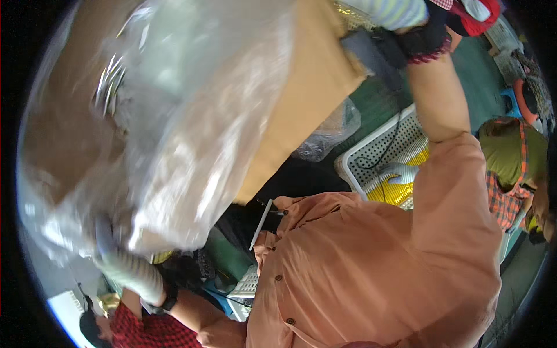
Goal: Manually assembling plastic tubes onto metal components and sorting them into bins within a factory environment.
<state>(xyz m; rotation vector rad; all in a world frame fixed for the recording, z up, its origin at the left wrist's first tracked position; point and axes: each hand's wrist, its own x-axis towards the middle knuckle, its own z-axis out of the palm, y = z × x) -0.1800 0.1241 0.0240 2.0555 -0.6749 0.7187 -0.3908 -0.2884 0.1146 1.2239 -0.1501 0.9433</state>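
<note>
A large tilted cardboard box [301, 98] fills the upper left, with a clear plastic bag [180, 191] spilling over its side. Shiny streaks show through the plastic; what makes them is blurred. My left hand [130, 269], in a pale striped glove, is at the bag's lower edge, its fingers closed on the plastic and partly hidden by it. My right arm reaches up to the top edge. There my right hand [400, 11], in a striped glove with a dark cuff, is beside the box's far edge; its fingers are cut off by the frame.
Right of the box, a white perforated basket [354, 162] holds yellow material, with a grey glove or gloved hand [400, 172] over it. Crumpled clear plastic [331, 130] lies beside it. Co-workers are at right [510, 168] and lower left [148, 330]. Another white crate [246, 287] stands low.
</note>
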